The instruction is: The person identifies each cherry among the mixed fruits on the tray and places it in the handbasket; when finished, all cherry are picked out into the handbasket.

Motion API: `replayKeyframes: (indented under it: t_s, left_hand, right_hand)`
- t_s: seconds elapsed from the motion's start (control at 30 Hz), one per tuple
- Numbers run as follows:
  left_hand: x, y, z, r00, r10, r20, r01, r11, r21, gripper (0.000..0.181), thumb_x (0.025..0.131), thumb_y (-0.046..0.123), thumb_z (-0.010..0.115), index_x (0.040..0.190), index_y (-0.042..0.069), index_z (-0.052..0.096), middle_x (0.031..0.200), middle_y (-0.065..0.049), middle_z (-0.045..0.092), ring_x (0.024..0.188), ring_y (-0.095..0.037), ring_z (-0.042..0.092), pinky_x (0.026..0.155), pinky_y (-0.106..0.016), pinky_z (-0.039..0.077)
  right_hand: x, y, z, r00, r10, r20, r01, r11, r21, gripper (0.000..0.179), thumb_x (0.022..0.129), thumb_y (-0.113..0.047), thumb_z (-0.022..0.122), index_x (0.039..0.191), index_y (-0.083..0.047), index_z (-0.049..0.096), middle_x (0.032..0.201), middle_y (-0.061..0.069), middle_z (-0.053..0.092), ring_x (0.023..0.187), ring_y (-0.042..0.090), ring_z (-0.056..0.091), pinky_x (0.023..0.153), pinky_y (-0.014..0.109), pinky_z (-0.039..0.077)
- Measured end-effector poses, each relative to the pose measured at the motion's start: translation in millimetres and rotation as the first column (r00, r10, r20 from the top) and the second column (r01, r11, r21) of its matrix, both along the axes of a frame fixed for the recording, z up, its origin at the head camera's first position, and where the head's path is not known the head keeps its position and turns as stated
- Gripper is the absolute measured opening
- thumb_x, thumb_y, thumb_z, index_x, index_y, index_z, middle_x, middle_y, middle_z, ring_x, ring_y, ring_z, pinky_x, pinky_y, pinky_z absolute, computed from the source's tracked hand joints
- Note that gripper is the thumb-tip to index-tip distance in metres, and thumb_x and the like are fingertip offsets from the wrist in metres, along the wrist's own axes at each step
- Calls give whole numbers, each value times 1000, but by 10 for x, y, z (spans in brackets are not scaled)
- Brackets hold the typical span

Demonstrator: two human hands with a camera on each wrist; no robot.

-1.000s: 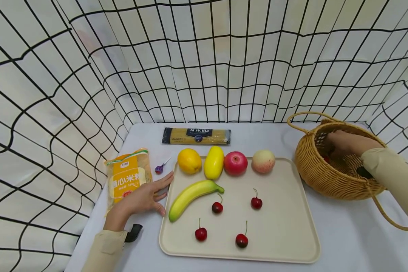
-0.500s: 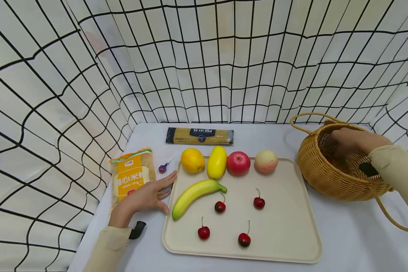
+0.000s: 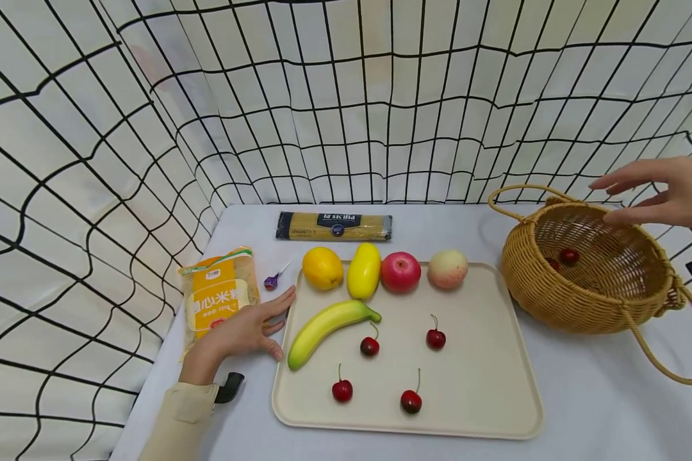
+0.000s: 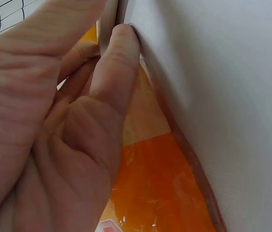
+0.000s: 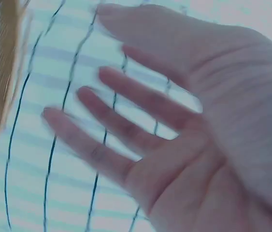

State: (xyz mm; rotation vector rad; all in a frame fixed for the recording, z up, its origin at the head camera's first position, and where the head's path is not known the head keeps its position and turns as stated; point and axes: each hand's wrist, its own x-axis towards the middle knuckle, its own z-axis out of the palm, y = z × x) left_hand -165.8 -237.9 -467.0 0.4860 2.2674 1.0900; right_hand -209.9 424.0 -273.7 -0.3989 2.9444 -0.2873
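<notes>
My left hand (image 3: 243, 334) rests at the left rim of the beige tray (image 3: 473, 403), fingers relaxed and touching its edge. Above the right side of the wicker basket (image 3: 559, 301), my right hand (image 3: 671, 192) hovers with fingers spread and nothing in them, as the right wrist view also shows. Inside the basket lie red cherries (image 3: 569, 256). On the tray are a banana (image 3: 329, 330), several cherries with stems (image 3: 411, 401), an orange-yellow lemon-like fruit (image 3: 322, 269), a long yellow fruit (image 3: 364, 272), a red apple (image 3: 400, 272) and a pale pink peach (image 3: 447, 269).
A spaghetti pack (image 3: 334, 226) lies behind the tray. Left of the tray are a yellow-orange food bag (image 3: 216, 288), partly under my left forearm and hand, and a purple-wrapped lollipop (image 3: 271, 282). White grid-patterned cloth walls (image 3: 346, 115) surround the table's back and left.
My right hand has come up out of the basket and moved to the right, empty, uncovering the cherries inside. My left hand has stayed at the tray's rim.
</notes>
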Motion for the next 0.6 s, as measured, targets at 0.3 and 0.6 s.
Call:
replayKeyframes:
  t_s: [0.3,0.6]
  left_hand:
    - [23,-5,-21,1000,-1,-15,1,1000,-23,124,73,23,95,171,14,21,181,-8,10,149,-35,53,113,-36,53]
    - [-10,20,0,999,0,-34,-3,998,-64,125,73,26,94,172,17,19,181,-5,13,146,-32,56,115,-39,52]
  right_hand:
    - [640,-643,-355,981,186,-59,-188,819,-542,48,91,6,81,133,-14,73,141,-3,67,120,-1,64,86,13,60]
    - [674,-1354,-995,912,351,213,-118,720,-684,36,96,-19,82,131,-21,73,134,4,73,123,6,70,93,26,65]
